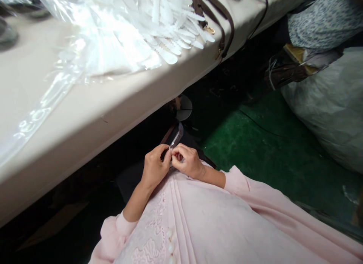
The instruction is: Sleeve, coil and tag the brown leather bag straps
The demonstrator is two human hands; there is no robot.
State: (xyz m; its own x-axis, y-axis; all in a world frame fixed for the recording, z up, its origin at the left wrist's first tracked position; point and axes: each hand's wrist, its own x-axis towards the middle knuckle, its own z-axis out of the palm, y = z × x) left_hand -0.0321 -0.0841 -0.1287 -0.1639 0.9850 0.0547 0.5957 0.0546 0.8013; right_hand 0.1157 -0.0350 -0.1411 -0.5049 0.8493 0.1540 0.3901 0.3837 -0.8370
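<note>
My left hand (155,162) and right hand (187,160) both pinch a clear plastic strip (177,135), near the table (93,105).

From here I see the left hand (154,162) and right hand (188,161) pinching a clear strip (177,136) below the table's (113,99) near edge.

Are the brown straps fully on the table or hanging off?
Partly hanging off: the brown straps droop over the table edge.
</note>
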